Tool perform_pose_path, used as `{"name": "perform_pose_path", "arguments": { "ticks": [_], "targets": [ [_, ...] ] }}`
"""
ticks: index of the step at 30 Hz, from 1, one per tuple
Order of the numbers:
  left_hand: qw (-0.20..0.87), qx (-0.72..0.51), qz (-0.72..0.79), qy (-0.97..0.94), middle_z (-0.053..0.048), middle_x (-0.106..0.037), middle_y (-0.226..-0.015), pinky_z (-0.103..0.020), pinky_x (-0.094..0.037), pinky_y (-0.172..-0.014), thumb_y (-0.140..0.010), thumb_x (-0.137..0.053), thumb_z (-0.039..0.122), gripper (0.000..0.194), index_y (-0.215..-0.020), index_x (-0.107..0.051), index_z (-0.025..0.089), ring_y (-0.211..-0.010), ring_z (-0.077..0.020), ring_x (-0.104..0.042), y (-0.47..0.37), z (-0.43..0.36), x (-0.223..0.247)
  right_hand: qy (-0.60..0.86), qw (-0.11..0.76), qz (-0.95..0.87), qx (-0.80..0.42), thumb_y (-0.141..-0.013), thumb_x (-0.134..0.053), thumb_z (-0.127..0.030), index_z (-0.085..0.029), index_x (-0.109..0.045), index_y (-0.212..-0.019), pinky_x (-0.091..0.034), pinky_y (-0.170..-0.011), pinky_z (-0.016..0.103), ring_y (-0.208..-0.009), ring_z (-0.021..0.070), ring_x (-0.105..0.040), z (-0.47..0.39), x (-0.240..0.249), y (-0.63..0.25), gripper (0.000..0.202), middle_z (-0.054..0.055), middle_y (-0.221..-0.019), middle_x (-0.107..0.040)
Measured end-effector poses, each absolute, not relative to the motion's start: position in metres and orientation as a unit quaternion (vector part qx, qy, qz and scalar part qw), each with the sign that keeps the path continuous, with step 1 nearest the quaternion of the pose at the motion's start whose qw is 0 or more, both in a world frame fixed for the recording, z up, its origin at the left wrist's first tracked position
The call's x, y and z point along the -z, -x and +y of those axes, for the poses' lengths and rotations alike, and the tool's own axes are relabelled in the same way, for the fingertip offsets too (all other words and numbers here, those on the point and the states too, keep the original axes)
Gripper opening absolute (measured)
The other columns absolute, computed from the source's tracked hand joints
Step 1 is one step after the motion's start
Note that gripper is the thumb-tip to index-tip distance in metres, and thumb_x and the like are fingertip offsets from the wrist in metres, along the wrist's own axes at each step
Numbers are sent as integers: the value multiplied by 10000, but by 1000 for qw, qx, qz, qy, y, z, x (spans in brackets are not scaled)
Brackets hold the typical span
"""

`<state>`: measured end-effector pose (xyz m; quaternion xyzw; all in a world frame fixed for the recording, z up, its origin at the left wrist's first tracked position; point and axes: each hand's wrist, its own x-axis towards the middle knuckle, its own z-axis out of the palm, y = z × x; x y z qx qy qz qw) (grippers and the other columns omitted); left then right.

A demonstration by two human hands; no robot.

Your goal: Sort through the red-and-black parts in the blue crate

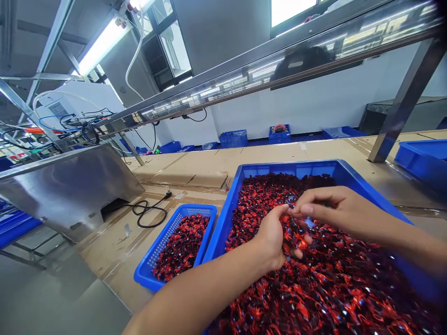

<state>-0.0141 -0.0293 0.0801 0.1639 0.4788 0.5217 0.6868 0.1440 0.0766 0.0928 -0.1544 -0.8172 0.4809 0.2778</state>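
Observation:
A large blue bin is filled with small glossy red and black parts. Over the heap my left hand is cupped with several of these red and black parts in its fingers. My right hand comes in from the right with thumb and fingers pinched together. Its fingertips meet the thumb tip of my left hand, and what they pinch is too small to make out. To the left of the bin, a smaller blue basket with slotted sides holds more of the same parts.
Brown cardboard covers the bench, where a black power cord lies coiled. A steel housing stands at the left. A metal rail crosses above, held by a slanted post. Another blue bin sits at the right.

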Motion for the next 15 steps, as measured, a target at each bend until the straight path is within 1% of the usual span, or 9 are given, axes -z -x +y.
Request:
{"name": "perform_pose_path", "arguments": {
  "ticks": [1, 2, 3, 4, 5, 8, 10, 13, 15],
  "targets": [
    [685, -522, 481, -165, 0, -568, -710, -211, -340, -350, -1109, -409, 419, 391, -915, -658, 187, -488, -142, -562, 14, -29, -80, 127, 280, -853, -420, -991, -781, -654, -294, -893, -1029, -448, -503, 275, -559, 160, -630, 74, -92, -144, 379, 17, -729, -756],
    [682, -522, 485, -163, -2, -558, -697, -209, -338, -350, -1108, -405, 426, 412, -894, -658, 182, -479, -137, -535, 14, -28, -81, 102, 276, -882, -368, -1003, -793, -603, -327, -902, -1159, -477, -543, 278, -607, 175, -688, 73, -91, -144, 335, 11, -763, -794],
    [679, -523, 489, -160, -6, -560, -695, -209, -338, -347, -1107, -402, 430, 430, -880, -663, 175, -469, -130, -507, 15, -28, -81, 81, 270, -903, -325, -1008, -805, -566, -354, -886, -1271, -483, -558, 280, -618, 183, -715, 73, -90, -145, 347, -3, -755, -805],
    [675, -525, 494, -157, -13, -573, -703, -213, -345, -345, -1105, -403, 431, 439, -876, -669, 168, -461, -125, -487, 15, -27, -82, 67, 265, -918, -288, -1003, -819, -551, -368, -868, -1336, -474, -554, 284, -607, 188, -725, 74, -89, -146, 383, -14, -741, -809],
    [668, -529, 499, -157, -20, -594, -720, -218, -354, -343, -1102, -408, 429, 435, -885, -677, 163, -454, -122, -476, 15, -27, -82, 61, 265, -928, -253, -990, -839, -557, -369, -864, -1353, -469, -553, 292, -606, 196, -736, 76, -88, -147, 409, -12, -757, -826],
    [651, -529, 512, -185, -17, -612, -731, -232, -381, -340, -1080, -442, 403, 360, -946, -687, 176, -453, -140, -501, 15, -26, -82, 71, 278, -941, -181, -930, -883, -636, -337, -902, -1236, -478, -574, 331, -652, 238, -780, 81, -85, -151, 428, 26, -894, -888],
    [646, -513, 523, -212, -6, -581, -681, -233, -391, -343, -1074, -449, 403, 336, -960, -681, 188, -462, -161, -529, 14, -26, -80, 84, 276, -942, -169, -948, -856, -646, -330, -913, -1150, -487, -590, 346, -666, 253, -788, 84, -84, -153, 379, 30, -902, -893],
    [652, -492, 528, -232, 10, -533, -623, -214, -369, -352, -1083, -444, 430, 350, -939, -664, 200, -470, -167, -548, 15, -26, -79, 100, 268, -942, -175, -1009, -783, -579, -332, -913, -1118, -534, -648, 358, -743, 275, -820, 84, -86, -152, 300, 33, -937, -900],
    [653, -495, 525, -232, 13, -551, -644, -203, -340, -354, -1094, -447, 447, 357, -950, -665, 203, -458, -152, -540, 17, -26, -79, 101, 269, -938, -194, -1030, -749, -524, -325, -911, -1146, -573, -708, 363, -831, 286, -846, 84, -89, -151, 282, 41, -1018, -910]
  ]
}}
